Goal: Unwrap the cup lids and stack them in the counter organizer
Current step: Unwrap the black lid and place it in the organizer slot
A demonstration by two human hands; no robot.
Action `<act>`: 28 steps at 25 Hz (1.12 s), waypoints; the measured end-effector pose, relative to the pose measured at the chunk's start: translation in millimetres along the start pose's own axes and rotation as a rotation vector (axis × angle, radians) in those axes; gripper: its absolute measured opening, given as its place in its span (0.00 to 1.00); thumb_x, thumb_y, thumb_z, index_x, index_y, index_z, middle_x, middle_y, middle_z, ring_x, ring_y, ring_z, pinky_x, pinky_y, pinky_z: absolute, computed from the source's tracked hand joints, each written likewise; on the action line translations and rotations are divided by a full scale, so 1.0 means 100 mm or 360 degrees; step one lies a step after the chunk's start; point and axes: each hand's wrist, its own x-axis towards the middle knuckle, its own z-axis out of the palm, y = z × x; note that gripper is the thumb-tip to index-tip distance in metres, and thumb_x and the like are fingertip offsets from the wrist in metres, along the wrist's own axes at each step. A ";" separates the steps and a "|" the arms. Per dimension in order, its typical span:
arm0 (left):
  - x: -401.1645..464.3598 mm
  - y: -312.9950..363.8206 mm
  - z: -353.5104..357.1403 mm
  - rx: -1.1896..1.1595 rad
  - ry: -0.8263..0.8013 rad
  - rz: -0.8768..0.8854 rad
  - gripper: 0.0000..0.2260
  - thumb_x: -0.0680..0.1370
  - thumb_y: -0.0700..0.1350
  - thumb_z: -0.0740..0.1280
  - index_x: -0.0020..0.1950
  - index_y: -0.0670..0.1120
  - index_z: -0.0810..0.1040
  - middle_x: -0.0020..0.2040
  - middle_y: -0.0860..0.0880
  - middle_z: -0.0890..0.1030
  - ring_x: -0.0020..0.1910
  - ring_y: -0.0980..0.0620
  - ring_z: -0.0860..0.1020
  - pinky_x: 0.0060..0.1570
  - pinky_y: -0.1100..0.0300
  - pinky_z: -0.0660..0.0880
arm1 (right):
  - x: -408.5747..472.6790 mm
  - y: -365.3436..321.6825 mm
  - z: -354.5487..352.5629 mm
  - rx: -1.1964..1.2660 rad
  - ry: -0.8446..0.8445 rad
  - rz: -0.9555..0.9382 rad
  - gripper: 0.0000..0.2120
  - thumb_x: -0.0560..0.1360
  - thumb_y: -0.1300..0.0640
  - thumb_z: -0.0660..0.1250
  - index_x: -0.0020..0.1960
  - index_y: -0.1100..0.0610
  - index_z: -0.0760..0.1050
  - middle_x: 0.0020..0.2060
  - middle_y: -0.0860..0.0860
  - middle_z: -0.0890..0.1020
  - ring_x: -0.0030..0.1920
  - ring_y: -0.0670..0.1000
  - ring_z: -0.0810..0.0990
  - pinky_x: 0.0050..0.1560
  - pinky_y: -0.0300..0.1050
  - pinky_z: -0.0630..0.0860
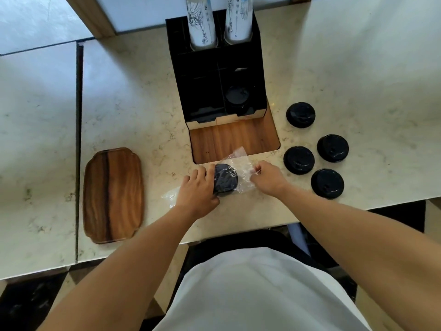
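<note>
Head view: wrapped lid (225, 179) between left hand (196, 191) (gripping) and wrap-pinching right hand (268, 176).

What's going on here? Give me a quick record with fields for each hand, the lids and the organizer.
left hand: grips the wrapped lid stack
right hand: pinches the clear plastic wrap
loose lids: four on the counter, right side, e.g.
organizer: black, a lid stack in its right compartment
wooden tray: left, bare

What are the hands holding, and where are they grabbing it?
The left hand grips the black lid stack by its left side, through the wrap. The right hand pinches the clear plastic wrap at its loose right end.
</note>
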 end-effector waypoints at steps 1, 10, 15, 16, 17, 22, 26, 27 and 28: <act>-0.01 0.01 0.02 0.0004 -0.0009 -0.0006 0.40 0.73 0.58 0.66 0.79 0.43 0.54 0.66 0.42 0.72 0.61 0.41 0.71 0.59 0.47 0.71 | 0.00 0.02 0.01 -0.0009 -0.0008 -0.0006 0.05 0.77 0.59 0.66 0.52 0.58 0.74 0.41 0.48 0.77 0.42 0.50 0.75 0.38 0.44 0.72; -0.05 -0.06 0.08 -0.0079 0.0095 -0.0003 0.50 0.69 0.75 0.57 0.80 0.42 0.54 0.68 0.42 0.71 0.65 0.41 0.71 0.66 0.44 0.69 | -0.04 0.05 0.02 -0.0075 0.0149 -0.0202 0.25 0.73 0.51 0.71 0.67 0.55 0.70 0.57 0.50 0.71 0.53 0.49 0.73 0.56 0.44 0.72; 0.07 0.09 0.03 -0.0177 0.0307 0.0098 0.41 0.74 0.72 0.57 0.77 0.44 0.61 0.68 0.43 0.71 0.66 0.42 0.70 0.68 0.45 0.67 | -0.08 0.04 -0.02 -0.0574 0.0194 -0.0670 0.15 0.73 0.47 0.71 0.56 0.52 0.76 0.50 0.47 0.72 0.51 0.49 0.74 0.51 0.43 0.73; 0.10 0.13 0.02 -0.0163 0.0319 0.0125 0.39 0.75 0.71 0.56 0.76 0.44 0.62 0.68 0.42 0.71 0.66 0.41 0.70 0.68 0.45 0.67 | -0.08 0.03 -0.02 -0.0592 0.0138 -0.0645 0.14 0.73 0.47 0.71 0.54 0.52 0.75 0.49 0.46 0.73 0.49 0.50 0.75 0.49 0.43 0.72; 0.12 0.17 0.02 -0.0143 0.0304 0.0141 0.37 0.77 0.70 0.55 0.76 0.44 0.62 0.69 0.42 0.71 0.67 0.41 0.70 0.68 0.45 0.67 | -0.06 0.02 -0.01 -0.0597 0.0099 -0.0607 0.12 0.73 0.47 0.71 0.53 0.51 0.75 0.48 0.46 0.73 0.47 0.50 0.75 0.47 0.43 0.70; 0.17 0.27 0.13 -0.0074 0.0152 0.0117 0.34 0.81 0.65 0.51 0.79 0.43 0.58 0.73 0.39 0.68 0.70 0.39 0.68 0.68 0.43 0.68 | -0.02 0.02 0.00 -0.0773 0.0081 -0.0566 0.10 0.76 0.47 0.67 0.50 0.52 0.78 0.44 0.47 0.76 0.43 0.51 0.76 0.43 0.45 0.70; 0.19 0.26 0.15 -0.0083 0.0133 0.0110 0.34 0.81 0.65 0.51 0.78 0.44 0.59 0.73 0.39 0.68 0.70 0.39 0.68 0.67 0.43 0.69 | -0.02 -0.01 -0.05 -0.0871 0.0062 -0.0579 0.08 0.75 0.49 0.64 0.44 0.52 0.77 0.41 0.49 0.79 0.42 0.53 0.78 0.39 0.47 0.73; 0.19 0.26 0.15 -0.0077 0.0127 0.0112 0.34 0.80 0.66 0.51 0.78 0.44 0.59 0.73 0.39 0.68 0.70 0.39 0.68 0.67 0.43 0.70 | -0.03 -0.01 -0.07 -0.0849 0.0067 -0.0548 0.08 0.75 0.49 0.64 0.42 0.52 0.76 0.40 0.49 0.79 0.41 0.53 0.78 0.38 0.48 0.74; 0.20 0.26 0.15 -0.0074 0.0117 0.0111 0.34 0.80 0.66 0.51 0.78 0.44 0.59 0.73 0.39 0.68 0.70 0.39 0.68 0.66 0.43 0.70 | -0.03 -0.01 -0.10 -0.0807 0.0079 -0.0507 0.08 0.74 0.50 0.64 0.40 0.53 0.75 0.39 0.49 0.79 0.40 0.53 0.78 0.38 0.48 0.75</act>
